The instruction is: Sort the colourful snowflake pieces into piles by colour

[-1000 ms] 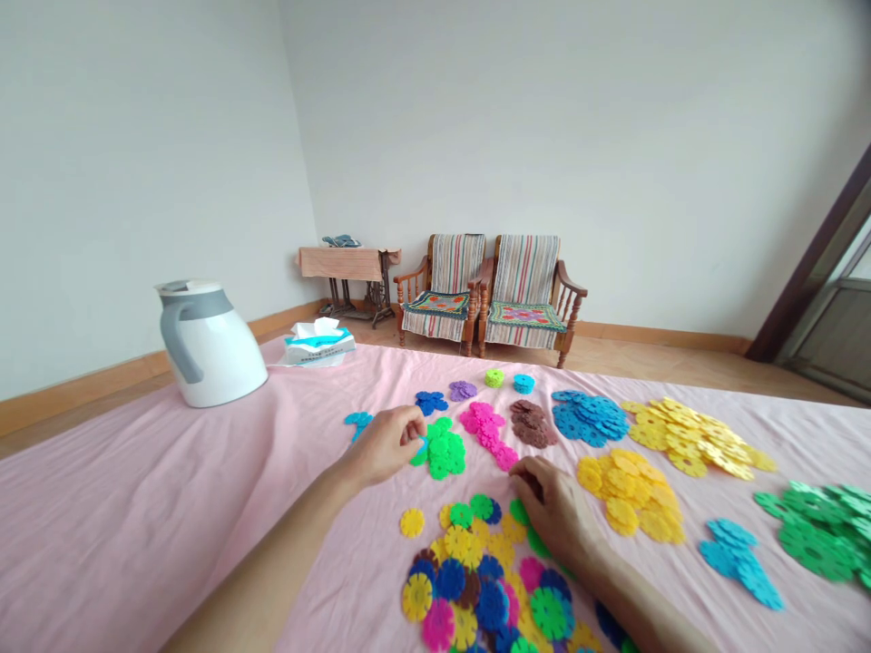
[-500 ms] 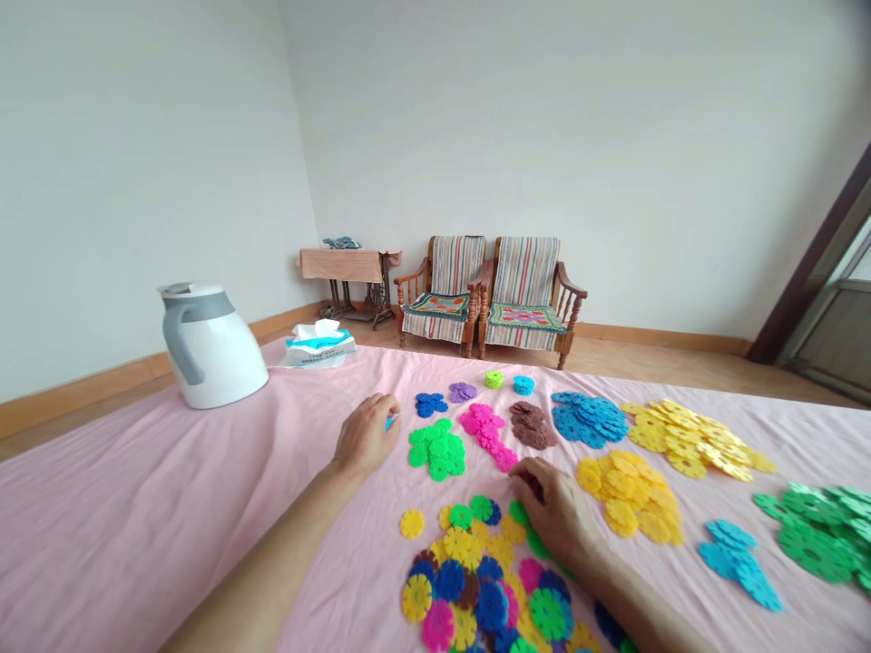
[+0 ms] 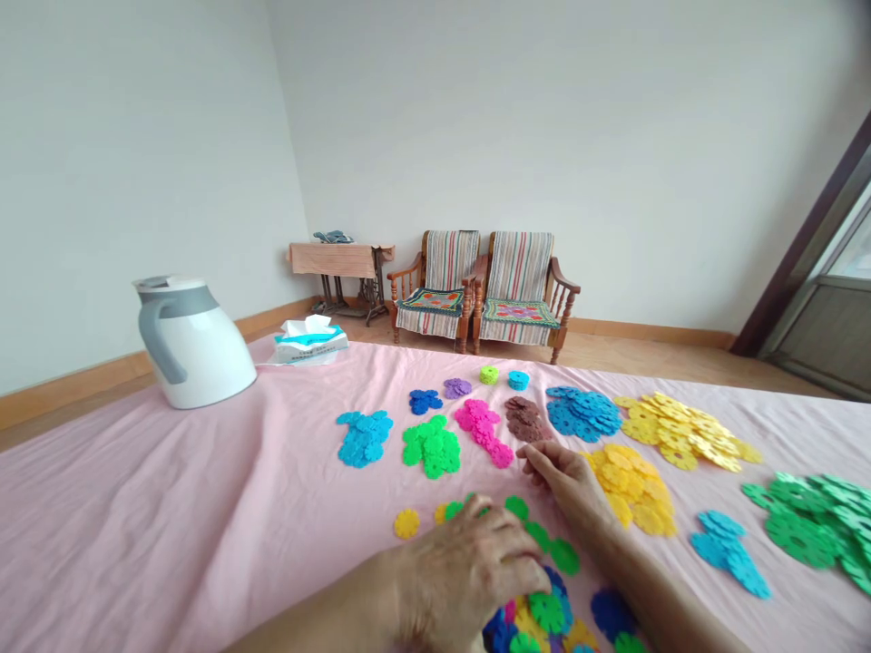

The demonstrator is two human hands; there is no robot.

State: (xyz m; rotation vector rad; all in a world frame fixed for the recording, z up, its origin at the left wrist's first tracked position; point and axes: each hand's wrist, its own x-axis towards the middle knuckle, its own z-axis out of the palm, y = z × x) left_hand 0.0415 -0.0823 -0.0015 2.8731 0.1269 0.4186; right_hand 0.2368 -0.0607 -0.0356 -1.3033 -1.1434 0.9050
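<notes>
My left hand (image 3: pixel 473 562) is over the mixed pile of notched plastic discs (image 3: pixel 521 617), its fingers apart and curved down; it hides much of the pile. My right hand (image 3: pixel 564 476) hovers between the pink discs (image 3: pixel 483 426), the brown discs (image 3: pixel 523 417) and the orange-yellow discs (image 3: pixel 630 481). Its thumb and fingers are drawn together, and whatever they hold is hidden. A light-blue pile (image 3: pixel 364 438) and a bright green pile (image 3: pixel 434 447) lie beyond my left hand. One yellow disc (image 3: pixel 406 523) sits alone left of the mixed pile.
Farther back lie dark-blue (image 3: pixel 425 401), purple (image 3: pixel 458 388), lime (image 3: pixel 488 374) and cyan (image 3: pixel 518 380) discs. Blue (image 3: pixel 583 413), yellow (image 3: pixel 680 431) and green (image 3: pixel 817 521) piles spread rightward. A white jug (image 3: pixel 197 345) and a tissue box (image 3: pixel 311 340) stand left on the pink cloth (image 3: pixel 136 508).
My left hand has come back from the light-blue pile to the mixed pile, uncovering the light-blue discs. My right hand has shifted slightly away from me, near the brown discs. The view has tilted slightly.
</notes>
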